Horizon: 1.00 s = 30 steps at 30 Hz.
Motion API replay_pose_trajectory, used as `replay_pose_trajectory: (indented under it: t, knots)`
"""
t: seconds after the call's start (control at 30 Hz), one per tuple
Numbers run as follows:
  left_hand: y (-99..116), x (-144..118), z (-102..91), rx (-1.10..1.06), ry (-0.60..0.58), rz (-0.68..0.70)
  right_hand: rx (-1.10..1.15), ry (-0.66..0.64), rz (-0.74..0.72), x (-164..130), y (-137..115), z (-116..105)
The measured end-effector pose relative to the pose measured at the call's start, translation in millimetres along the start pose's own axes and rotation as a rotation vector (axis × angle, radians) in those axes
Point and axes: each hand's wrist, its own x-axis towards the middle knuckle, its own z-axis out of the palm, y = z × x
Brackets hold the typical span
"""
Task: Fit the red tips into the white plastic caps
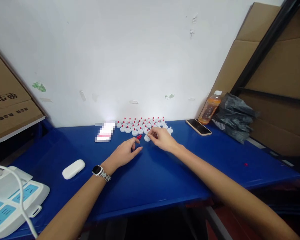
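Observation:
My right hand (161, 137) pinches the spout of a white round cap (146, 138) that rests on the blue table. My left hand (126, 153) hovers just left of it, thumb and fingers apart, with nothing in its grasp. Right by its fingertips lies a small pile of red tips (139, 137). Behind both hands stand rows of white spouted caps (135, 132), most topped with a red tip. A few white caps (170, 130) beside my right hand show bare spouts; that hand hides some of the others.
On the left are a white power strip (36, 196) with a cable, a white oval case (73, 169) and a blurred-out paper (105, 131). To the right lie a phone (198, 127), an orange drink bottle (210, 107), a black plastic bag (236, 116) and a stray red tip (246, 164).

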Motion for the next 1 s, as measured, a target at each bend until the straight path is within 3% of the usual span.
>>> replay_pose_trajectory:
  t: [0.13,0.27,0.43,0.63,0.77,1.0]
  knots:
    - [-3.3,0.9,-0.9,-0.016,0.0,-0.016,-0.281,-0.142,-0.138,18.0,-0.9,7.2]
    - [-2.8,1.8,0.1,-0.029,0.004,-0.021,-0.467,-0.17,-0.178,28.4,-4.7,12.3]
    - [-1.2,1.0,-2.1,-0.022,-0.009,-0.03,-0.365,-0.085,-0.11,21.8,2.0,2.7]
    - [13.6,6.7,-3.5,-0.032,0.012,0.012,-0.309,0.108,0.119,-3.9,39.9,-34.9]
    - [32.8,20.7,-1.2,-0.003,-0.004,0.083,-0.389,0.051,0.118,-17.5,54.3,-45.5]
    - [48.7,35.5,8.3,0.091,-0.009,0.164,-0.487,-0.011,0.032,-1.1,39.6,-30.3]
